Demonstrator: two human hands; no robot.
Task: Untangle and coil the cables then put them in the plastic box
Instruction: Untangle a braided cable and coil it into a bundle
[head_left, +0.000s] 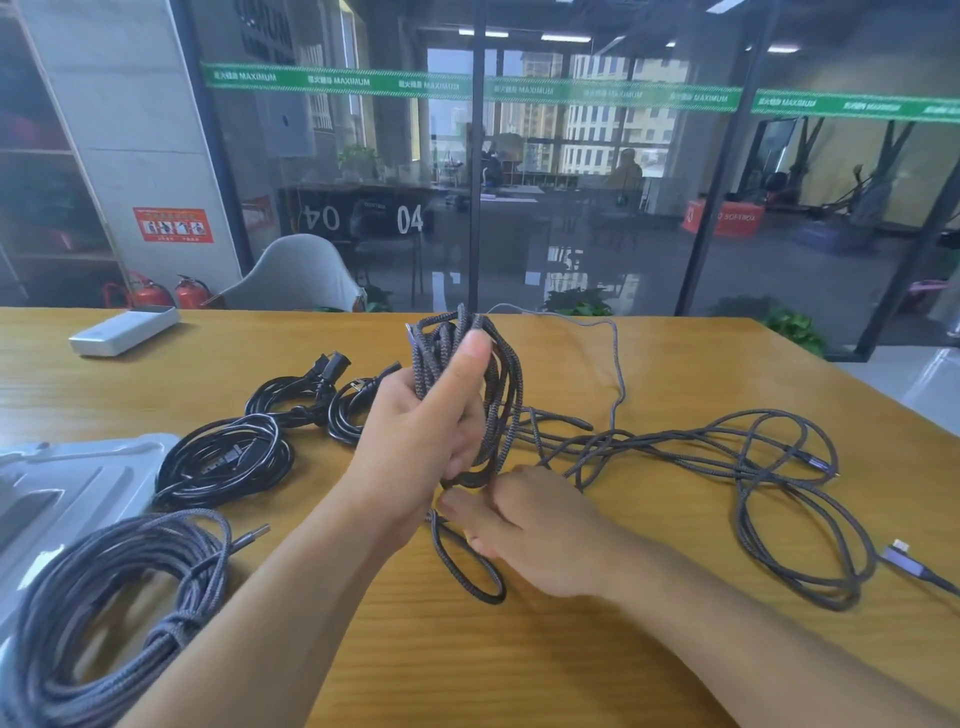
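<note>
Black power cables (228, 457) lie coiled left of centre on the wooden table (571, 665), beside a clear plastic box (78, 483), with a finished braided grey coil (104, 613) at the near left and a white power bank (124, 330) at the far left. Loose braided cable (753, 467) sprawls tangled to the right. The left hand (421, 431) grips a half-wound braided coil (483, 384) upright, thumb pressed across its strands, while the right hand (530, 525) pinches the strand beneath it.

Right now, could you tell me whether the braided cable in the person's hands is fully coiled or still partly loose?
Partly loose. The left hand grips several wound loops of the braided cable, but long tangled strands lie spread over the table.
</note>
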